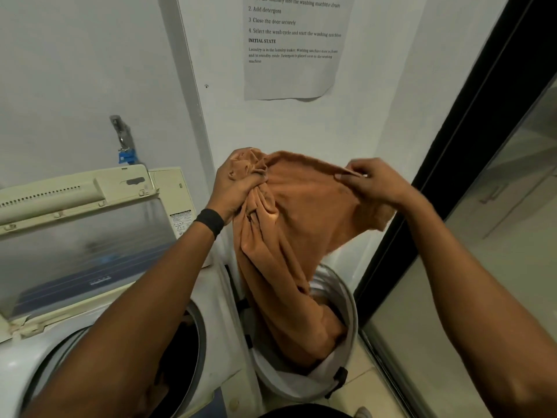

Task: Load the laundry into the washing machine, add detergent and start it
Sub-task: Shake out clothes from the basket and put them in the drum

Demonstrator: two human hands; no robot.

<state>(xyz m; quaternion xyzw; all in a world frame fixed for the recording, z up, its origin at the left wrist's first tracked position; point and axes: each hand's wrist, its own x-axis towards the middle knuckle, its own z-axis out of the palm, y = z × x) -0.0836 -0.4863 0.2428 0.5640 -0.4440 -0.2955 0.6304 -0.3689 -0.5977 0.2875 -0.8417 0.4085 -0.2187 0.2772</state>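
While held above basket (351,300) | left hand (238,188) clutches orange towel (304,212) | right hand (379,182) pinches its edge

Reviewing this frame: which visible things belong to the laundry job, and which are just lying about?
Job: orange cloth, gripped bunched by the left hand and pinched at its edge by the right hand; laundry basket, the cloth's lower end in it; washing machine, lid up.
Background: instruction sheet on the wall; wall tap; glass door.
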